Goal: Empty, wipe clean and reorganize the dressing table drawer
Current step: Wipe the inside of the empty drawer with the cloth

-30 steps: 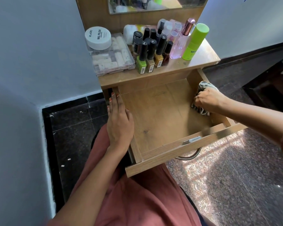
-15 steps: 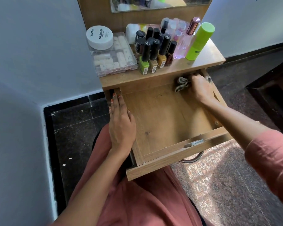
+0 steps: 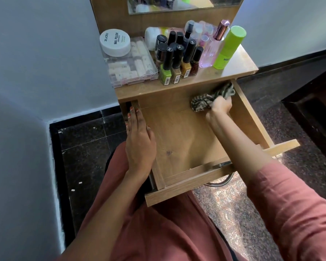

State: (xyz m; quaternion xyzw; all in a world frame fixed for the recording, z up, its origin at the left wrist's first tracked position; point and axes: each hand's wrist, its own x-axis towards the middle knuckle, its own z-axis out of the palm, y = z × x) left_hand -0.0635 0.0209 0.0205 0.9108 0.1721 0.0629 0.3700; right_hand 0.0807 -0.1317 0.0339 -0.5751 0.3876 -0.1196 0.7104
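The wooden drawer (image 3: 177,140) of the dressing table is pulled out over my lap and holds nothing but a cloth. My right hand (image 3: 219,108) grips a striped grey-and-white cloth (image 3: 203,102) and presses it on the drawer floor at the far right corner, just under the tabletop. My left hand (image 3: 139,142) rests flat along the drawer's left wall, fingers straight and pointing toward the table.
On the tabletop (image 3: 233,70) stand several nail polish bottles (image 3: 177,61), a green bottle (image 3: 230,48), a pink perfume bottle (image 3: 213,48), a clear plastic box (image 3: 132,66) with a white jar (image 3: 114,44) on it. A mirror is behind. Walls close in on the left.
My right hand carried the cloth from the drawer's right wall to the far right corner, then slid it leftward along the back edge. The left hand stayed on the left wall.
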